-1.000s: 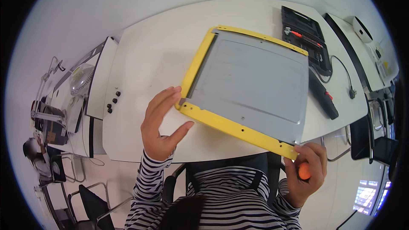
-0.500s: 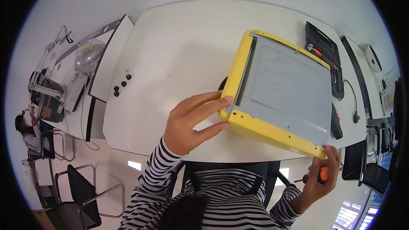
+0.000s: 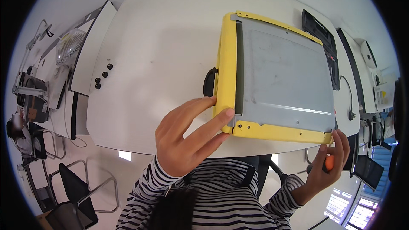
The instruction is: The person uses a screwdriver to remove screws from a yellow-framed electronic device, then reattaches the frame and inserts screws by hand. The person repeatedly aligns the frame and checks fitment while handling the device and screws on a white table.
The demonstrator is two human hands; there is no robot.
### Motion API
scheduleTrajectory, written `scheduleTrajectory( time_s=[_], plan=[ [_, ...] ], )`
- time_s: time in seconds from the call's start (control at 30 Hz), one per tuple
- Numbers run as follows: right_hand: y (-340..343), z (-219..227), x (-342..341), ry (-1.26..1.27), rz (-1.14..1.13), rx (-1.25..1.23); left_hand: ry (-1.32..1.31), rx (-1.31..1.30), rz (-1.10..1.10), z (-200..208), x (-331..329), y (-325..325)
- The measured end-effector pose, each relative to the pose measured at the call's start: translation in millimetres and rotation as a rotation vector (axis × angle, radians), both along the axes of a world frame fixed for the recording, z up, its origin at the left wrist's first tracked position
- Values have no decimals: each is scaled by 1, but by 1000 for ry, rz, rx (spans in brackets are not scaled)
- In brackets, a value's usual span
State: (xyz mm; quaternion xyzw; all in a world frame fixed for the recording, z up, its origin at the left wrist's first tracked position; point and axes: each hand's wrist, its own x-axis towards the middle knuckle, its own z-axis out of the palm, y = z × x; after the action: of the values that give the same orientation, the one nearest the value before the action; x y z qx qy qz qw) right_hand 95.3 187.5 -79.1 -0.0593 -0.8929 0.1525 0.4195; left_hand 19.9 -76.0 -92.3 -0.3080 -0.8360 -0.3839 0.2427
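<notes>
A boxy yellow appliance with a grey metal panel (image 3: 285, 72) facing up, which looks like a toaster oven, rests on the white table (image 3: 149, 85). A black handle (image 3: 210, 83) sticks out from its left side. My left hand (image 3: 189, 138) grips the near left corner, thumb and fingers on the yellow frame. At the near right corner, my right hand (image 3: 326, 166) touches the edge with its fingertips. A screwdriver with an orange handle (image 3: 329, 162) is held in that hand. Its shaft is only faintly seen, pointing left.
Several black knobs (image 3: 105, 74) lie at the table's left. Behind the appliance on the right is an open black tool case (image 3: 319, 30); a black cable with a plug (image 3: 351, 113) lies near it. A side table with a wire-caged round heater (image 3: 70, 44) and a seated person (image 3: 21, 134) are at left.
The appliance has turned slightly counterclockwise under both hands, its near edge now more level. More of the black handle shows. The whole view has shifted, with the knobs farther left.
</notes>
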Motion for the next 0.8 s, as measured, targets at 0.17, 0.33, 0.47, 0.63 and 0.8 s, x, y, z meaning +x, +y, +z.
scheduleTrajectory(
  time_s=[0.17, 0.33, 0.47, 0.63, 0.8],
  plan=[
    [-43, 31, 7, -58, 64, 42, 6, 36, -35, 3, -7, 2],
    [-77, 51, -24, -240, 486, 166, -64, 73, -137, 6, -11, 2],
    [-95, 45, -35, -347, 464, 201, -91, 61, -121, 3, -10, -1],
    [-100, 41, -38, -277, 434, 240, -58, 47, -97, 3, -11, -2],
    [-98, 43, -39, -262, 437, 214, -13, 42, -102, 2, -13, -1]
  ],
)
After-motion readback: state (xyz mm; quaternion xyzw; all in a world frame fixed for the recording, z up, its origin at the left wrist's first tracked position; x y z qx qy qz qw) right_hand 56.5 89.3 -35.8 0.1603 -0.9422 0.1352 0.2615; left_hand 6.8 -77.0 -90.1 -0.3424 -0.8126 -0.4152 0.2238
